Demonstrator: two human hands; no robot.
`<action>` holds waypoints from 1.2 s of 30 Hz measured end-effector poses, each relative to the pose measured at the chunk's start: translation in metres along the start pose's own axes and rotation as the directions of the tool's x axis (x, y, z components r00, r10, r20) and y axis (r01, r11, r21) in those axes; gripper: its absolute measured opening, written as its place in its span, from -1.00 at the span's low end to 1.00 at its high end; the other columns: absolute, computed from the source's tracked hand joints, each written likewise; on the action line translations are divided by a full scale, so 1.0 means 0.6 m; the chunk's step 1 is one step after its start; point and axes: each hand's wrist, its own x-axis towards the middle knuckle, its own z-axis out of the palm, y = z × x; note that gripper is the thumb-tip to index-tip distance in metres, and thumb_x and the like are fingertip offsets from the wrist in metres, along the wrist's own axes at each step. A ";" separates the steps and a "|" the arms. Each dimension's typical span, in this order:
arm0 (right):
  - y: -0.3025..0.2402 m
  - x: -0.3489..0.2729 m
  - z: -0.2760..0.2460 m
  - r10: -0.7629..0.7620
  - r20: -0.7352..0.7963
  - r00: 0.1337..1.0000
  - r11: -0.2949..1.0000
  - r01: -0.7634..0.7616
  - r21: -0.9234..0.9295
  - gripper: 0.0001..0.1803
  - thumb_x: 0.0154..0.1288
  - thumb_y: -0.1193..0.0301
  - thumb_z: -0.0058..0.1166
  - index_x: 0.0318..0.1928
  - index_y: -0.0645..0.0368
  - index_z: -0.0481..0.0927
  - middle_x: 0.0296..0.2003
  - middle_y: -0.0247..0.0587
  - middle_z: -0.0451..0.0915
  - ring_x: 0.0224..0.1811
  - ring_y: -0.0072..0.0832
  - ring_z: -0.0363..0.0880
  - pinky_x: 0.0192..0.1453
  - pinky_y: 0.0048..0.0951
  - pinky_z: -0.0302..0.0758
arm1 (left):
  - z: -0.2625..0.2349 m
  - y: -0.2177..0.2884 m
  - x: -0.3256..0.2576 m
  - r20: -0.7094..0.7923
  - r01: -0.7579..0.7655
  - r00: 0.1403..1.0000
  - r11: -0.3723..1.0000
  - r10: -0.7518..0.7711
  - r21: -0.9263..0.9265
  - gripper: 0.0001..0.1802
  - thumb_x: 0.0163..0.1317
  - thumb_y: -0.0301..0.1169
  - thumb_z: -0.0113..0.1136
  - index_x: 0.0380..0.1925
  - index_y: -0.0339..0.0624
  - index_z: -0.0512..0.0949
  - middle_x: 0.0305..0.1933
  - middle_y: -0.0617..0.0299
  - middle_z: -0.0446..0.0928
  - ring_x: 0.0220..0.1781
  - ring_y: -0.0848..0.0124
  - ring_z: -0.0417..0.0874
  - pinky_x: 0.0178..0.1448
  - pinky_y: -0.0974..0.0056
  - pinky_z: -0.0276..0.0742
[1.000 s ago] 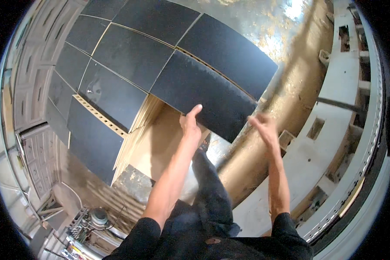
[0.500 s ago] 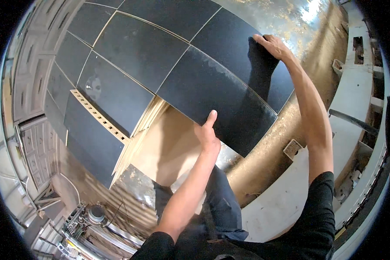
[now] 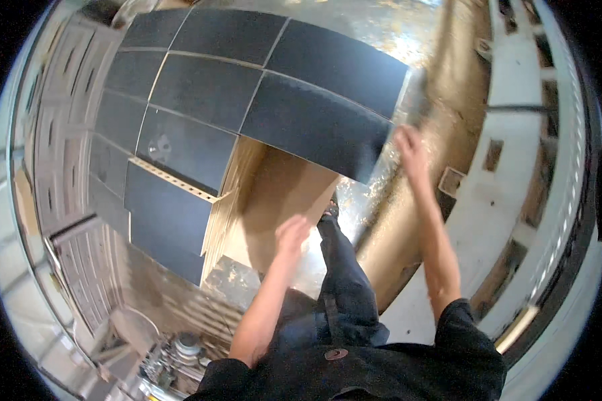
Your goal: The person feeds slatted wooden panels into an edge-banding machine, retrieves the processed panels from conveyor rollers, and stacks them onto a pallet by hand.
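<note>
Dark rectangular panels lie in stacks set side by side, with narrow pale gaps between them. My right hand, smeared by motion, is close to the right end of the nearest dark panel; whether it touches the edge cannot be made out. My left hand, also blurred, hovers over a pale tan board lower than the dark panels. Its fingers look bent, and nothing shows in it. Left of that board, a pale strip with square holes lies along the edge of a dark panel.
A long pale metal beam with cut-outs runs down the right side, with a square tube end beside it. Grey panelled doors stand at the left. Machinery sits at the lower left. My foot is beside the tan board.
Both hands have come off the dark panel tops. My right hand moved nearer, past the panel's right end; my left drew back over the tan board. The view has shifted, and my foot now shows.
</note>
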 end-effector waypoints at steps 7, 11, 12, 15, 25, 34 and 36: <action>0.064 -0.717 -0.016 0.579 0.141 0.803 0.815 -0.576 -0.062 -0.48 0.34 0.17 0.18 0.14 0.32 0.60 -0.09 0.11 0.72 -0.03 -0.18 0.71 0.07 -0.26 0.59 | -0.226 -0.086 -0.134 0.097 0.084 0.983 0.849 -0.157 0.522 -0.49 0.28 -0.50 0.27 0.19 -0.49 0.41 -0.03 -0.08 0.65 -0.17 0.23 0.74 -0.19 0.27 0.65; -0.002 -1.040 0.004 0.690 -0.001 0.724 0.712 -0.679 0.178 -0.41 0.32 0.14 0.21 0.14 0.40 0.58 -0.16 -0.08 0.71 -0.11 -0.44 0.63 0.07 -0.39 0.54 | -0.300 -0.091 -0.176 0.325 -0.051 0.920 0.756 -0.219 0.653 -0.59 0.27 -0.52 0.27 0.09 -0.48 0.47 -0.25 0.01 0.67 -0.31 0.29 0.72 -0.32 0.36 0.60; -0.028 -1.105 0.017 0.691 -0.096 0.717 0.707 -0.642 0.298 -0.40 0.31 0.14 0.21 0.15 0.41 0.57 -0.18 -0.11 0.71 -0.12 -0.45 0.63 0.07 -0.38 0.53 | -0.329 -0.097 -0.151 0.428 -0.125 0.870 0.732 -0.244 0.670 -0.64 0.28 -0.51 0.27 0.04 -0.45 0.49 -0.26 0.02 0.67 -0.30 0.31 0.72 -0.32 0.37 0.60; -0.157 -1.319 0.052 0.867 -0.236 0.439 0.483 -0.621 0.618 -0.41 0.30 0.20 0.20 0.17 0.43 0.55 -0.13 -0.07 0.70 -0.02 -0.39 0.66 0.16 -0.38 0.53 | -0.331 -0.119 -0.223 0.551 -0.172 0.716 0.657 -0.429 0.734 -0.70 0.23 -0.44 0.34 -0.10 -0.36 0.53 -0.26 0.13 0.66 -0.32 0.40 0.70 -0.20 0.36 0.62; -0.393 -1.702 -0.054 0.573 -0.819 0.013 0.790 -0.272 0.549 -0.54 0.36 0.35 0.21 0.21 0.28 0.56 0.08 -0.01 0.66 0.10 -0.36 0.64 0.24 -0.32 0.56 | -0.312 -0.337 -0.415 0.358 -0.412 0.650 0.084 -0.670 0.907 -0.48 0.27 -0.49 0.25 0.22 -0.35 0.39 -0.04 -0.09 0.65 -0.06 0.16 0.73 -0.03 0.16 0.70; -0.310 -2.400 0.011 0.128 -0.493 -0.860 0.453 -0.392 0.801 -0.46 0.31 0.14 0.24 0.09 0.35 0.63 -0.02 0.06 0.71 0.08 -0.28 0.68 0.21 -0.32 0.52 | -0.371 -0.702 -0.803 0.213 -0.723 0.299 -0.075 -0.930 0.687 -0.52 0.31 -0.48 0.22 0.20 -0.47 0.44 -0.02 -0.09 0.66 -0.10 0.26 0.73 -0.05 0.28 0.70; -0.261 -2.523 0.031 0.187 -0.384 -0.904 0.227 -0.340 0.913 -0.32 0.24 -0.05 0.22 0.05 0.36 0.64 0.00 0.15 0.69 0.11 -0.12 0.66 0.24 -0.20 0.51 | -0.403 -0.764 -0.882 0.146 -0.779 0.182 -0.052 -0.972 0.625 -0.46 0.31 -0.45 0.26 0.24 -0.48 0.40 0.00 -0.09 0.65 -0.07 0.26 0.73 0.01 0.25 0.66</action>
